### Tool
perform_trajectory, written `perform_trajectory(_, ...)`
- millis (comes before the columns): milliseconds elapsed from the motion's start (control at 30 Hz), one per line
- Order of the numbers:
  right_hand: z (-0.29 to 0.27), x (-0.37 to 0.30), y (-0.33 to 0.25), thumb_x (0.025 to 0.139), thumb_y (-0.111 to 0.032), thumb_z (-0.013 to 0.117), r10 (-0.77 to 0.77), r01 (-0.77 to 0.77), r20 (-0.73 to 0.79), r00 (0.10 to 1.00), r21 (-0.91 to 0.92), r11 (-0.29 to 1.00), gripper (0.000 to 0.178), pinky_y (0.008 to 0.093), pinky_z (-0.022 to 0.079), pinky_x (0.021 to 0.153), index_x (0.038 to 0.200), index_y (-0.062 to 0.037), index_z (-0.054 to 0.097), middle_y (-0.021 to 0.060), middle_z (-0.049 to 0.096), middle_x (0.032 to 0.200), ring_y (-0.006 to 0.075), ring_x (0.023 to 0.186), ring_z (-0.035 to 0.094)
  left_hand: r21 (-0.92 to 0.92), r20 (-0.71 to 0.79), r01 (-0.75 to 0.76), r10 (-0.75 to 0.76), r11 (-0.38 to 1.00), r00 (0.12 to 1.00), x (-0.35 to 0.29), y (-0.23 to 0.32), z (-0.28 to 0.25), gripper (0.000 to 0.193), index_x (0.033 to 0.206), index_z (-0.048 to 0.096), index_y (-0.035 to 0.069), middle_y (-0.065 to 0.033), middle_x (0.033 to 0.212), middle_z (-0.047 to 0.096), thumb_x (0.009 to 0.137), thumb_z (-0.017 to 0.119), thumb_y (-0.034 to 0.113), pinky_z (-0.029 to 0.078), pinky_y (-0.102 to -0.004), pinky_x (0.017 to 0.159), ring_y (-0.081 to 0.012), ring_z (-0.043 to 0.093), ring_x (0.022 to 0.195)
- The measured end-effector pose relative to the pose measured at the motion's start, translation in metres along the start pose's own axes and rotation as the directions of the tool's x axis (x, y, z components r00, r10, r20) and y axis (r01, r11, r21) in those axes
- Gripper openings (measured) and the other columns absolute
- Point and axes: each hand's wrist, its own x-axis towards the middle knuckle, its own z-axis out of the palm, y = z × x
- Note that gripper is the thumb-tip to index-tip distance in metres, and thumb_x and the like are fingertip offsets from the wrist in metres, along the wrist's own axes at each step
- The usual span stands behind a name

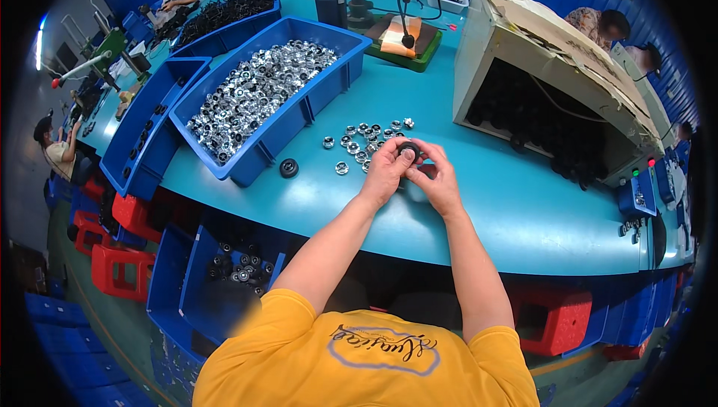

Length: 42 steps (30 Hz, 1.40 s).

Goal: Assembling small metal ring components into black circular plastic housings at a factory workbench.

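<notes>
Both my hands are closed together on a small black wheel tyre [408, 150] above the table's middle. My left hand [387, 170] grips it from the left, with the thumb on its face. My right hand [436, 177] pinches it from the right. Fingers cover much of it, so I cannot tell whether a hub sits inside. Just beyond and left of my hands lie several loose silvery wheel hubs [351, 142] on the table. A black-tyred wheel [289, 168] rests alone farther left, beside a blue bin.
A blue bin [314, 112] heaped with silvery hubs stands left. To the right, an open-fronted box [467, 71] holds black tyres. A green-based press [407, 56] stands behind. Below the table edge, a blue crate [196, 287] contains wheels. Red stools [123, 271] and other people are around.
</notes>
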Motion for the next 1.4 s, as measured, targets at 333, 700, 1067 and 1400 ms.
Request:
perform_trajectory(333, -0.004, -0.004, 0.003, 0.084, -0.004, 0.081, 0.160, -0.179, 0.120, 0.980, 0.172, 0.969, 0.062, 0.0266, 0.056, 0.084, 0.144, -0.0070, 0.065, 0.0050, 0.059, 0.127, 0.0132, 0.104, 0.063, 0.135, -0.090, -0.119, 0.131, 0.984, 0.987, 0.000, -0.009, -0.006, 0.018, 0.118, 0.065, 0.004, -0.0042, 0.097, 0.070, 0.101, 0.069, 0.009, 0.051, -0.0230, 0.066, -0.0079, 0.062, 0.078)
perform_trajectory(700, -0.002, 0.005, 0.022, 0.093, -0.002, 0.076, 0.127, -0.109, -0.087, 0.988, 0.186, 0.976, 0.039, 0.0262, 0.057, 0.075, 0.131, -0.0035, 0.072, 0.0030, 0.064, 0.109, 0.0109, 0.090, 0.064, 0.079, 0.030, 0.078, -0.080, 0.994, 0.996, 0.003, 0.002, 0.002, 0.033, 0.133, 0.060, 0.004, -0.0048, 0.099, 0.069, 0.108, 0.061, 0.026, 0.059, -0.0300, 0.063, -0.0125, 0.067, 0.075)
perform_trajectory(1067, 0.002, 0.001, 0.018, 0.090, -0.007, 0.082, 0.243, -0.207, -0.099, 0.965, 0.282, 0.937, 0.027, 0.0284, 0.057, 0.079, 0.114, 0.0017, 0.072, 0.0100, 0.077, 0.104, 0.0123, 0.091, 0.070, 0.389, -0.134, 0.089, -0.039, 0.917, 0.990, -0.005, -0.005, 0.005, 0.029, 0.133, 0.063, 0.005, -0.0021, 0.095, 0.067, 0.105, 0.054, 0.005, 0.054, -0.0233, 0.052, -0.0068, 0.060, 0.065)
perform_trajectory(1400, -0.005, 0.006, 0.030, 0.093, -0.010, 0.080, 0.311, -0.228, -0.173, 0.935, 0.378, 0.897, 0.026, 0.0268, 0.054, 0.074, 0.114, 0.0017, 0.071, 0.0049, 0.075, 0.096, 0.0090, 0.084, 0.066, 0.280, 0.060, 0.107, -0.128, 0.954, 0.990, -0.002, 0.004, 0.006, 0.053, 0.152, 0.050, 0.006, -0.0041, 0.109, 0.068, 0.100, 0.061, 0.001, 0.058, -0.0280, 0.069, -0.0100, 0.065, 0.086)
